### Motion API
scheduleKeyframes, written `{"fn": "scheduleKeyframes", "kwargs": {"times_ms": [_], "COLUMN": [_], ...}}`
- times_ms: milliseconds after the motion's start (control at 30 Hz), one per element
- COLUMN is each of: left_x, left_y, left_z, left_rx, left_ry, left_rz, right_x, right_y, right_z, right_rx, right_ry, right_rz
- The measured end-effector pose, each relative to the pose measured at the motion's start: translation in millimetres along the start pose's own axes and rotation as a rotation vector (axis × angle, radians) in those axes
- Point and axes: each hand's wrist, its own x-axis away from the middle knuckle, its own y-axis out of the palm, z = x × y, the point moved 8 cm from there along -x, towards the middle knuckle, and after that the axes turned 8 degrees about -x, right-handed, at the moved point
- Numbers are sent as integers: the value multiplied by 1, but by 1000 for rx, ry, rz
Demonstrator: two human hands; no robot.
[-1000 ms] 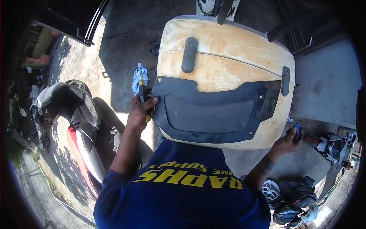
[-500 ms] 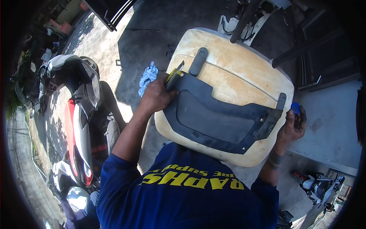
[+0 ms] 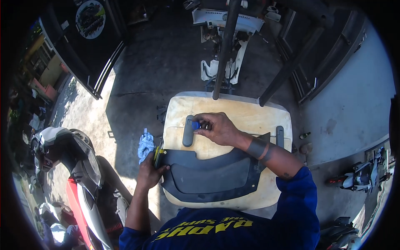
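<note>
Pinching right hand (image 3: 216, 128): held a small blue piece (image 3: 196, 125) by thumb and fingers, above the left grey tab (image 3: 188, 139) (touching or not — couldn't tell).
Left hand (image 3: 151, 171): closed round a yellow-and-dark tool (image 3: 158, 156), at the dark panel's (image 3: 208, 173) left end.
Dark panel: lay over the cream board (image 3: 237, 109), long axis left to right — left hand nearer, right hand beyond its upper edge.
Hidden: right forearm (image 3: 273, 157) covered the panel's upper right; fingers masked part of the tool.

Navy-blue shirt (image 3: 275, 229) | short sleeves (image 3: 298, 198) | bold yellow lettering (image 3: 208, 232) | dark bands (image 3: 257, 147) round right forearm (image 3: 242, 139), ink or cloth, can't tell
</note>
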Motion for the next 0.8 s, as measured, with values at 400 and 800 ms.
{"fn": "scheduleKeyframes", "kwargs": {"times_ms": [400, 800], "left_x": [-64, -218], "left_y": [-17, -2], "left_z": [106, 143], "left_rx": [724, 294], "left_ry": [248, 294], "left_rz": [-31, 8], "right_x": [95, 164], "right_y": [-29, -20], "right_z": [-135, -143], "right_rx": [465, 766], "right_ry": [-847, -878], "right_rz": [218, 329]}}
